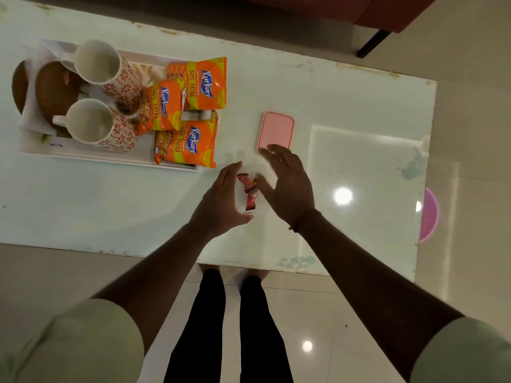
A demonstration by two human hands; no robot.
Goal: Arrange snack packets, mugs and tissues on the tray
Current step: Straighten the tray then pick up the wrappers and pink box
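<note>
A white tray (110,159) lies at the table's left. It carries two white mugs with red flowers (96,62) (91,125), brown woven coasters (55,89) on white tissue (30,113), and three orange Kurkure packets (204,84) (166,106) (188,145). Right of the tray, a small white container (265,172) holds red wrapped snack bars (249,190). My left hand (221,200) cups its left side, thumb along the near rim. My right hand (287,183) wraps its right side with fingers spread over the top.
A pink lid (278,128) lies flat just beyond my right hand. The glossy white table (110,205) ends near my legs and at the right. A purple round object (430,217) shows past the right edge. A red sofa (387,12) stands behind.
</note>
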